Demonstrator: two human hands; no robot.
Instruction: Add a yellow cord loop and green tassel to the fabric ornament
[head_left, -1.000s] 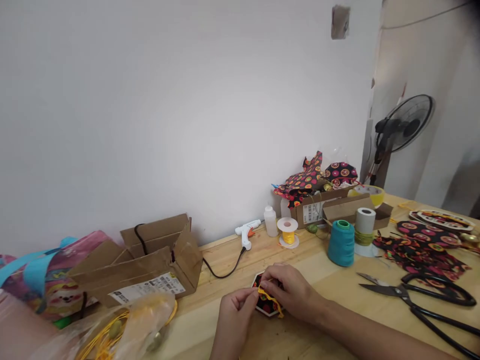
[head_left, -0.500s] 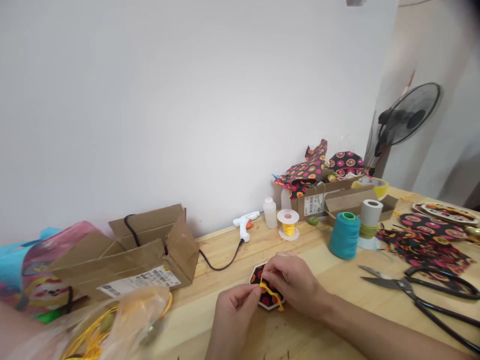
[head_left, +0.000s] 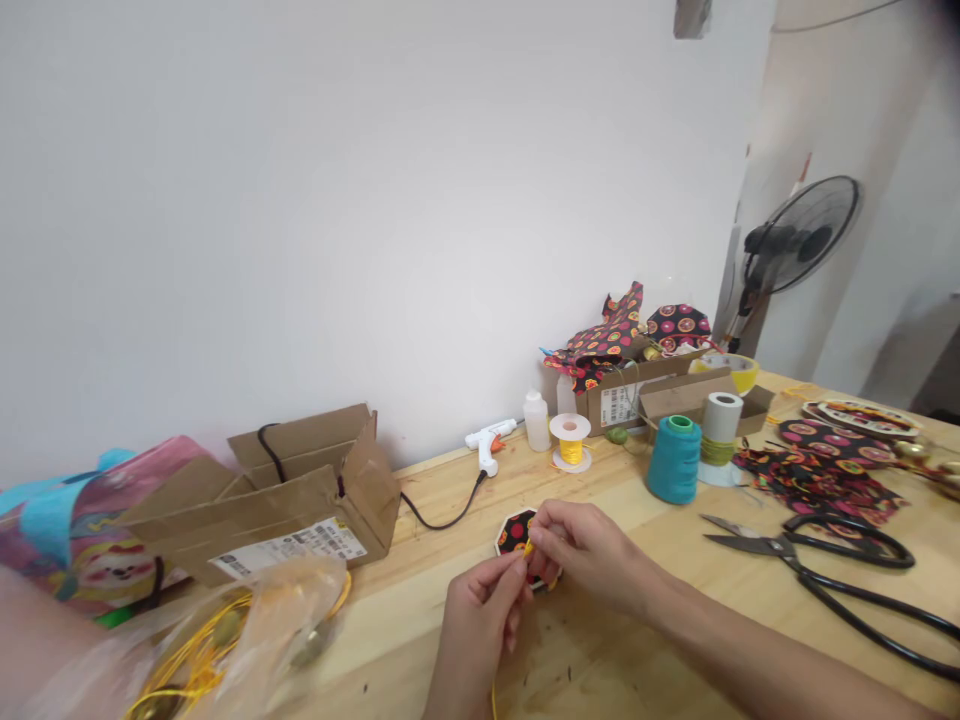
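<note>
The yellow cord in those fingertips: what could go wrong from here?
The thin yellow cord might slip, as the left hand and right hand seem to pinch only a short bit. The patterned piece is close by the fingers and could get nudged. The scissors lie open nearby; a sleeveless forearm could brush a blade.

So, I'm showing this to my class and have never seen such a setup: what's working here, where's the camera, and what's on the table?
No machine: a person works barehanded. The camera sits on their head, looking forward and down. The left hand and right hand pinch yellow cord above a patterned piece with a pale rim. On the wooden table are black-handled scissors, a teal thread cone, a white glue gun and cardboard boxes.
</note>
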